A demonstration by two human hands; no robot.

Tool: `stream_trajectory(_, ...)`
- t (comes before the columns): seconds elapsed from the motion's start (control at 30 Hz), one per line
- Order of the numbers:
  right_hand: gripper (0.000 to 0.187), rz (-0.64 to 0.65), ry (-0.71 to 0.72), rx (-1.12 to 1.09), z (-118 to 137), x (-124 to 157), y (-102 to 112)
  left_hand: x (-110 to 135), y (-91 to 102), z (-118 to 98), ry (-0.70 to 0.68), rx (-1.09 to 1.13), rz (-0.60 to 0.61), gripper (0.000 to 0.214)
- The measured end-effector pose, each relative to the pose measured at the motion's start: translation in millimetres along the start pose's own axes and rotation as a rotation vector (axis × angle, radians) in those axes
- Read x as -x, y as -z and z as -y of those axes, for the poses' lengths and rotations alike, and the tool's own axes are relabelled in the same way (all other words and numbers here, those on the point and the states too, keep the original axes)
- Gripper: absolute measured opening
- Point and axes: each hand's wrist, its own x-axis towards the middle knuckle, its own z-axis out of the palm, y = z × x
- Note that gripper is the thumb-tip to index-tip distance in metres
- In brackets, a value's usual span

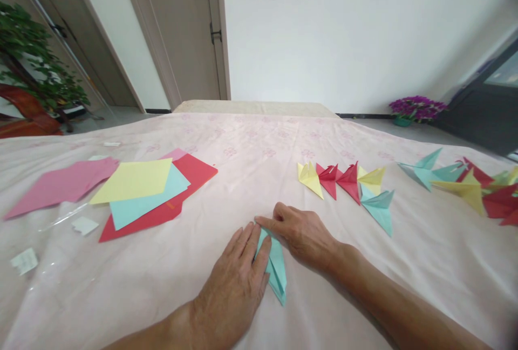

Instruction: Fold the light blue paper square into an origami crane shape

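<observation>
A folded teal paper (277, 272) lies on the pink cloth in front of me. My left hand (237, 280) rests flat on its left side, fingers stretched out and pressing down. At the paper's top end, my right hand (301, 234) has its fingers bent and its fingertips pressing a fold. Neither hand lifts the paper off the cloth.
A stack of flat sheets (137, 191) in pink, yellow, teal and red lies to the left. Several folded paper shapes (348, 185) sit in a row to the right, more at the far right (469, 183). Small paper scraps (84, 225) lie at the left. The pink cloth (251, 145) covers the surface.
</observation>
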Motion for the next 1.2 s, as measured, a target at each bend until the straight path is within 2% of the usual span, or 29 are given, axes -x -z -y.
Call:
stream_trajectory(0.13, 0.039, 0.015, -0.051, 0.031, 5, -5, 3, 0, 4.7, 1, -0.043, 0.000, 0.019, 0.050)
stream_trajectory(0.33, 0.034, -0.066, -0.198, -0.093, 5, -2, -2, -1, 8.0, 5, 0.053, 0.076, 0.060, 0.045)
stream_trajectory(0.57, 0.030, -0.108, -0.195, -0.219, 8, 7, -1, -8, 15.9, 18, 0.095, 0.210, 0.137, 0.047)
stream_trajectory(0.83, 0.027, -0.116, -0.221, -0.292, 15, 1, -2, -8, 13.1, 18, 0.095, 0.212, 0.122, 0.049)
stream_trajectory(1.2, 0.036, -0.110, -0.302, -0.403, 16, -4, -3, -11, 16.2, 17, 0.104, 0.221, 0.112, 0.045)
